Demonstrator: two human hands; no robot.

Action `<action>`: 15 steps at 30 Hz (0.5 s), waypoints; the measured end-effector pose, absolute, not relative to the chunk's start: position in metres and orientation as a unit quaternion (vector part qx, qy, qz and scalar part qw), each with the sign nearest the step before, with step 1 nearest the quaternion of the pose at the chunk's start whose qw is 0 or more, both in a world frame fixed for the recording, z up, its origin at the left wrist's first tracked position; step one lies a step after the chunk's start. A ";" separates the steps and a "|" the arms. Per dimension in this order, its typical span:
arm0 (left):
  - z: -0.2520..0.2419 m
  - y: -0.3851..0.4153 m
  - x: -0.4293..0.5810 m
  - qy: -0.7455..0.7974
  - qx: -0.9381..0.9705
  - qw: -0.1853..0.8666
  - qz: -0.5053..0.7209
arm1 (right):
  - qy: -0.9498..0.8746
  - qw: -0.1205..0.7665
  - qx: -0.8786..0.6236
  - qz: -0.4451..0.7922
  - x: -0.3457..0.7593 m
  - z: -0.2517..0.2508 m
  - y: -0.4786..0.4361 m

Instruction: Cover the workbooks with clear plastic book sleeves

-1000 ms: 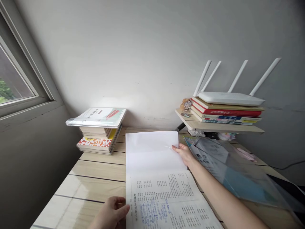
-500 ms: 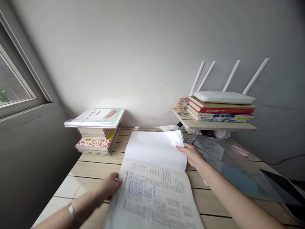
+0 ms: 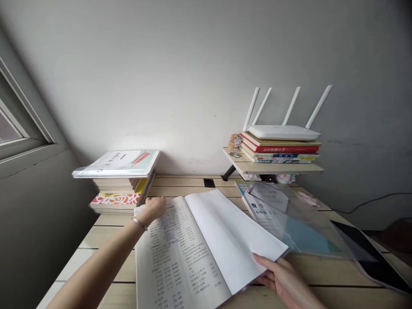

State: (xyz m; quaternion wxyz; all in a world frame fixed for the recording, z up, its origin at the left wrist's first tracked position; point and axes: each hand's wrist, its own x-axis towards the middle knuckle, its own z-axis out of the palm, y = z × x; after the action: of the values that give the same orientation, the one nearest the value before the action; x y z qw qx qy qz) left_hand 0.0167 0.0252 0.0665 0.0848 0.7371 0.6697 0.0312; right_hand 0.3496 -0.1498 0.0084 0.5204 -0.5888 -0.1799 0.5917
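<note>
Right grip (image 3: pixel 279 275) over desk (image 3: pixel 93 237), grey wall (image 3: pixel 180 81).

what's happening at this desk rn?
A person is handling an open book with both hands. The right hand grips the blank white side near its lower corner, thumb on top; the left hand is curled at the printed side's upper edge, its grip unclear. A stack of books stands left; a plastic-covered book lies right.

The book (image 3: pixel 206 244) looks matt paper, the clear sheet (image 3: pixel 309 227) glossy plastic.
</note>
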 end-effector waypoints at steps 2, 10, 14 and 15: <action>0.062 0.023 0.026 0.670 0.738 0.061 0.049 | -0.154 0.528 -0.598 0.584 0.352 0.006 -0.155; 0.036 -0.066 -0.021 0.765 0.495 0.278 0.303 | -0.154 0.530 -0.603 0.575 0.349 0.008 -0.162; 0.029 -0.120 -0.041 0.727 0.322 0.425 0.432 | -0.162 0.536 -0.611 0.559 0.348 0.006 -0.163; 0.031 -0.129 -0.040 0.712 0.281 0.453 0.457 | -0.161 0.540 -0.613 0.554 0.348 0.006 -0.163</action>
State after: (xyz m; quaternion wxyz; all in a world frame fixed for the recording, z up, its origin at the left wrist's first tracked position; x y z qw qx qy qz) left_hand -0.0396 -0.1289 0.0305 0.4528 0.2813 0.7124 0.4565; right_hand 0.3482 -0.1628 0.0058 0.5396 -0.6133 -0.1608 0.5539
